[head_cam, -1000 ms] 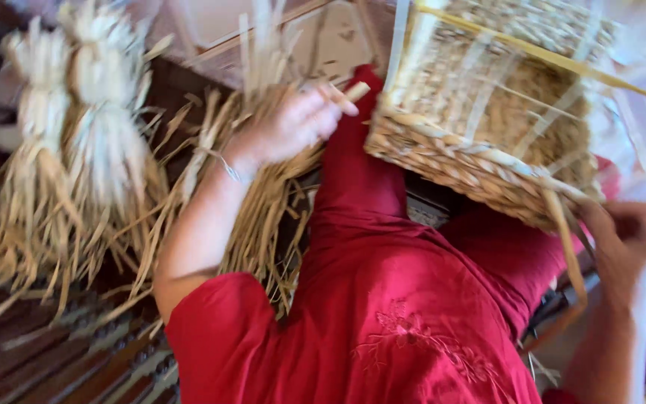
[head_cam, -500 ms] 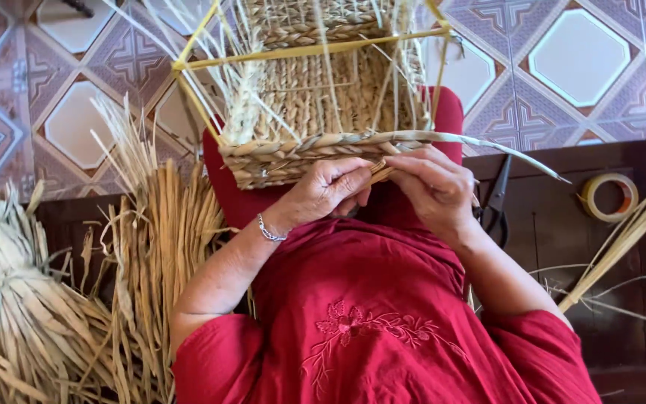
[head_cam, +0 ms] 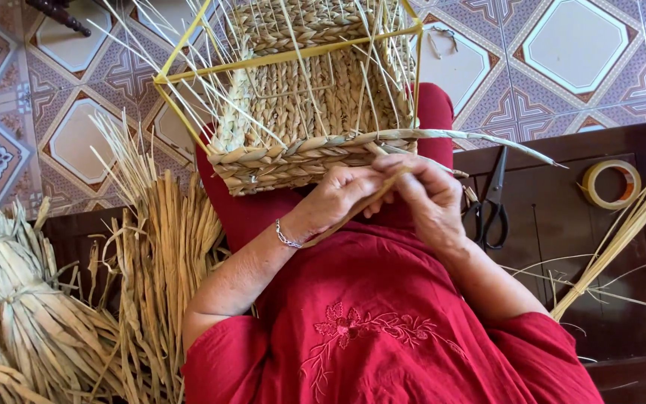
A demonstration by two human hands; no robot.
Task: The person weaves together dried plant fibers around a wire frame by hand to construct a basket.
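Head view: I see the half-woven straw basket (head_cam: 300, 112) on its yellow wire frame (head_cam: 188, 56) resting on the lap at twelve o'clock, tipped so its braided rim faces the hands. My left hand (head_cam: 338, 198) and right hand (head_cam: 428, 198) meet just under that rim, both pinched narrow on one flat straw strand (head_cam: 368, 200), likely to keep it taut. Loose straw bundles (head_cam: 151, 254) lie at nine o'clock; black scissors (head_cam: 493, 198) and a tape roll (head_cam: 611, 183) lie at three o'clock, within reach.
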